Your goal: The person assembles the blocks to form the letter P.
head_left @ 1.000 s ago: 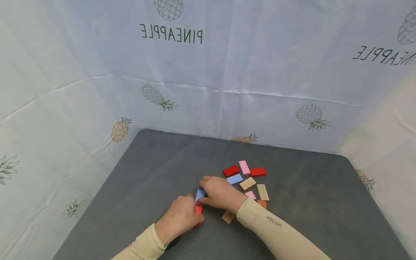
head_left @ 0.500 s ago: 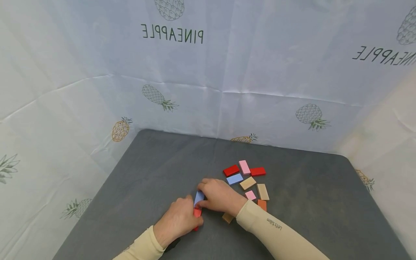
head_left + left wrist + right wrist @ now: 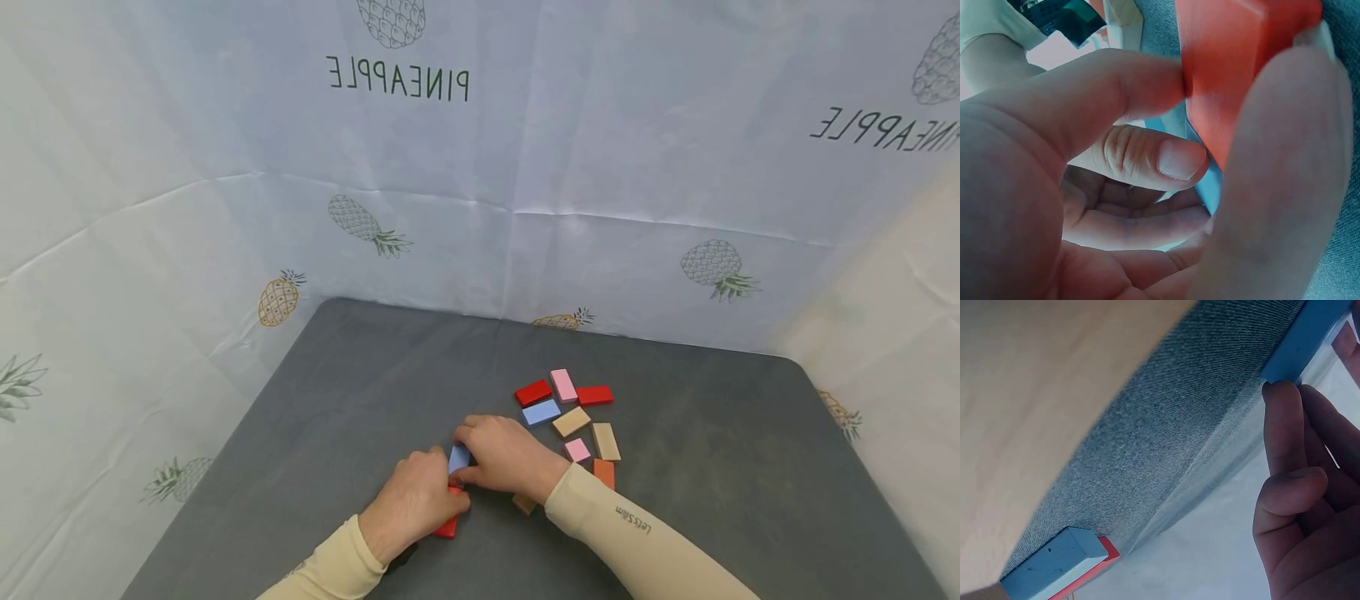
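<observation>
My left hand (image 3: pixel 411 498) pinches a red block (image 3: pixel 447 527) between thumb and forefinger, part of it hidden by the hand. In the left wrist view this red block (image 3: pixel 1222 69) fills the space between the two digits. Just beyond it, my right hand (image 3: pixel 504 452) holds a blue block (image 3: pixel 458 458) by its ends, thumb at the near end and fingers at the far end. The two blocks lie end to end, with the right thumb (image 3: pixel 1179 161) at the join. In the right wrist view, a fingertip touches the end of the blue block (image 3: pixel 1310 340).
To the right lie several loose blocks on the dark tabletop (image 3: pixel 390 367): red (image 3: pixel 595 396), pink (image 3: pixel 563 385), blue (image 3: pixel 541 412), wooden (image 3: pixel 606 442) and orange (image 3: pixel 603 473). The right forearm partly covers another wooden block (image 3: pixel 524 503). A pineapple-print cloth (image 3: pixel 480 167) hangs behind the table.
The red and blue blocks have shifted slightly toward the near side, the right hand moving with them. The left hand has barely moved. The loose blocks stay in place.
</observation>
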Available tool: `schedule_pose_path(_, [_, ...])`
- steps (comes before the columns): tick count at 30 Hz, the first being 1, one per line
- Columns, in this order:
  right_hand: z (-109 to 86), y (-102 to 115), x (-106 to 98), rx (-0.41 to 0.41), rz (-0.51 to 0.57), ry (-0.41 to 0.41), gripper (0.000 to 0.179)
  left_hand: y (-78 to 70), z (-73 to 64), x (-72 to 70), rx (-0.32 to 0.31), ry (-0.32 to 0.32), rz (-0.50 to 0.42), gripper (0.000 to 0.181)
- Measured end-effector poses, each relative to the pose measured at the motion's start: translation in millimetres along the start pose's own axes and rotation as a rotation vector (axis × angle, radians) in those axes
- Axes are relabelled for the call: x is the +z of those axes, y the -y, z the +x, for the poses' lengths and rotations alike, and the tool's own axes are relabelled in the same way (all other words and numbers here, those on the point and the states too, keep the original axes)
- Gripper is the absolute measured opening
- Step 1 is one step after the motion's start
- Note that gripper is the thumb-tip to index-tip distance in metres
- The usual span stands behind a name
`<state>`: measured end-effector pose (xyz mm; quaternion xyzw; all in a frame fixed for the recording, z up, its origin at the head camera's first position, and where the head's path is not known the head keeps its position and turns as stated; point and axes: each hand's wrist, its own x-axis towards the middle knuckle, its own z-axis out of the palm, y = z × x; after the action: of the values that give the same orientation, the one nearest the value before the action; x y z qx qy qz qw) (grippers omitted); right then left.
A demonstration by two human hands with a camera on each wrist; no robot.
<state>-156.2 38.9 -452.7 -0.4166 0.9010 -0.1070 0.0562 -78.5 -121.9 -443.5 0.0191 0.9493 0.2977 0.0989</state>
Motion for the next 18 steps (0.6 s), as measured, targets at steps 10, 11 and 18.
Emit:
schedule_pose_path(10, [-24.1,-22,-15,-0.007,0.027,-0.034,0.038,2.8,8.8,-10.4,0.015,0.125,-0.05,0.047])
schedule_pose_path(11, [-30.5,-27,-18,0.005,0.025,-0.034,0.037,4.5,9.7,-13.0,0.018,0.15,-0.074,0.047])
schedule_pose_path(18, [-76.6,-57,-27,0.027,-0.008,-0.023,0.032,20.1,18.1,-29.8,-0.021,0.271,-0.213,0.049])
